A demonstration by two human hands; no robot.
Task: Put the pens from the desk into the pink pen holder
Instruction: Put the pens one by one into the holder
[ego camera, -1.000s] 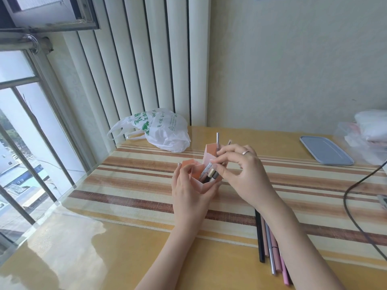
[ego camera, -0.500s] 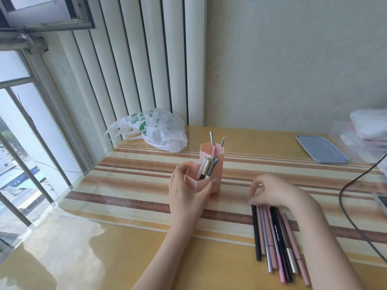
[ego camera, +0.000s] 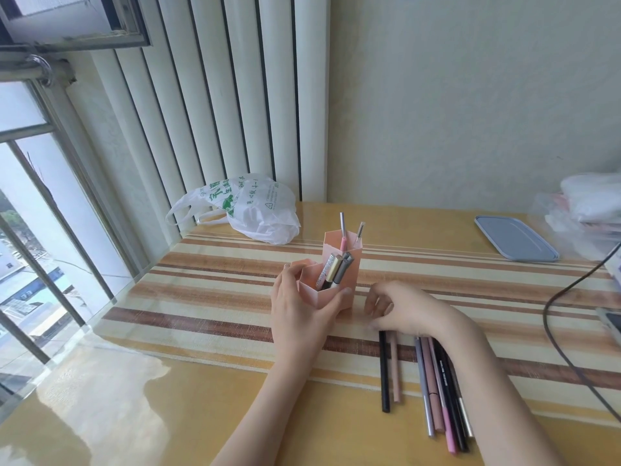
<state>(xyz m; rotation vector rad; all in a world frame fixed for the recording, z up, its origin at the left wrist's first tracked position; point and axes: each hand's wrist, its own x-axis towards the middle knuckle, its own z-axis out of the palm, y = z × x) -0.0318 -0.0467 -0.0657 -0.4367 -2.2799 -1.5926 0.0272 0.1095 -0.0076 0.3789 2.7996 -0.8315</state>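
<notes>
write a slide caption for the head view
Left hand steadies the pink pen holder while the right hand reaches over pens on the desk.

Glossy yellow desk (ego camera: 168, 415) with striped mat (ego camera: 208, 297), pink pen holder (ego camera: 339, 280), loose pens (ego camera: 437, 391), plastic bag (ego camera: 255, 210), grey lid (ego camera: 515, 242).

**Hidden, cropped and illegible regions of the head view**

The right hand (ego camera: 401, 311) covers the upper ends of the pens (ego camera: 437, 385) lying on the tabletop (ego camera: 168, 415); whether its curled fingers grasp one cannot be told. The left hand (ego camera: 299, 314) conceals the lower front wall of the pink pen holder (ego camera: 339, 274), and the holder's walls hide the lower parts of the pens standing inside. Print on the black pen (ego camera: 445, 381) and on the plastic bag (ego camera: 248, 206) is too small to read. The black cable (ego camera: 554, 327), the white bundle (ego camera: 594, 203) and a device (ego camera: 610, 322) are cut off at the right edge.
</notes>
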